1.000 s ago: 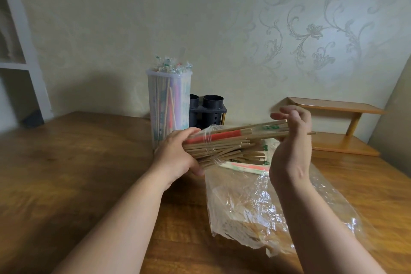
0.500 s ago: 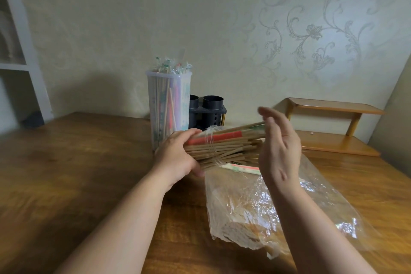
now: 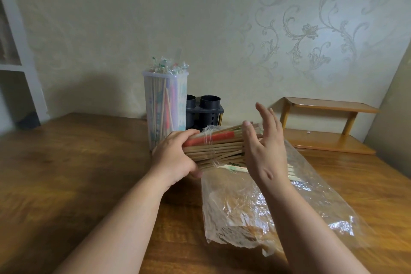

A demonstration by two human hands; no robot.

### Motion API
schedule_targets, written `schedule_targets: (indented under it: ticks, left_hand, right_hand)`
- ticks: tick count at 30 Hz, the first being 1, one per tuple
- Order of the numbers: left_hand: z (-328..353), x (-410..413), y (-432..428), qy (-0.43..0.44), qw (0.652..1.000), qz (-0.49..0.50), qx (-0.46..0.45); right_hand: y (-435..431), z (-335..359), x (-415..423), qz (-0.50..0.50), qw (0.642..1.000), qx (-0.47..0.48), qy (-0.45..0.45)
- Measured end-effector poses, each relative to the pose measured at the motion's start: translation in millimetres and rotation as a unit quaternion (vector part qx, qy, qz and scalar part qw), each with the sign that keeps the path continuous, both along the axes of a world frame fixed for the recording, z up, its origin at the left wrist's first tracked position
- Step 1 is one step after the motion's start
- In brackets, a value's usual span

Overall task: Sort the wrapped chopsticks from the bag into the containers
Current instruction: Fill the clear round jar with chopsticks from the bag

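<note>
The left hand (image 3: 175, 158) grips one end of a film-wrapped bundle of thin bamboo chopsticks (image 3: 213, 147) above the crinkled clear bag (image 3: 255, 207) on the glossy wooden desk (image 3: 77, 162). The right hand (image 3: 264, 153), fingers straight, hides the other end. Behind stand a tall frosted container (image 3: 165, 107) and a black tubed holder (image 3: 206, 111).

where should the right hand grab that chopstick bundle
Probably the free right end of the chopstick bundle, coming from the right: it lies roughly level, the left hand grips its left end, and the sticks splay rightward, so the open right hand could wrap them.
</note>
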State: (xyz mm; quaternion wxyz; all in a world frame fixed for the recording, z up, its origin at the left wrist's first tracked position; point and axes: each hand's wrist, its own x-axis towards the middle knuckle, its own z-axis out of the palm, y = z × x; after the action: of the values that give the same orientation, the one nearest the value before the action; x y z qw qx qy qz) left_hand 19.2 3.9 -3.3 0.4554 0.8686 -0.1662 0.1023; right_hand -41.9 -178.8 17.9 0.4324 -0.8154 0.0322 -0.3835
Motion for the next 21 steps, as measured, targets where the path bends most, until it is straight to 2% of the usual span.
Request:
schedule_targets:
  ticks: [3, 7, 10, 13, 16, 18, 19, 21]
  left_hand:
    - [-1.2, 0.1, 0.2, -0.039, 0.998, -0.001, 0.057]
    - [-8.7, 1.7, -2.2, -0.127, 0.977, -0.011, 0.168]
    - [-10.9, 2.6, -3.3, -0.154, 0.97, 0.001, 0.189]
    - [-11.6, 4.0, -2.3, -0.158, 0.979, 0.023, 0.127]
    - [-15.8, 7.7, -3.4, -0.119, 0.992, 0.037, 0.018]
    - [-15.6, 8.6, -3.8, -0.073, 0.994, 0.047, -0.07]
    - [-14.6, 9.3, -3.1, -0.044, 0.991, 0.054, -0.114]
    - [-14.3, 12.6, -0.2, 0.009, 0.979, 0.078, -0.19]
  right_hand:
    - [1.2, -2.5, 1.3, 0.022, 0.999, 0.045, -0.003]
    - [0.8, 0.5, -0.1, 0.012, 0.998, 0.065, -0.006]
    - [0.2, 4.5, -2.2, 0.025, 0.996, 0.089, -0.019]
    - [-2.2, 9.6, -6.5, 0.087, 0.983, 0.15, -0.059]
    - [-6.0, 12.6, -5.6, 0.133, 0.957, 0.242, -0.088]
    - [-6.6, 10.0, -2.3, 0.122, 0.942, 0.302, -0.077]
    - [-7.7, 7.3, -0.5, 0.097, 0.952, 0.284, -0.06]
    - [-10.0, 2.9, -0.1, 0.05, 0.98, 0.19, 0.003]
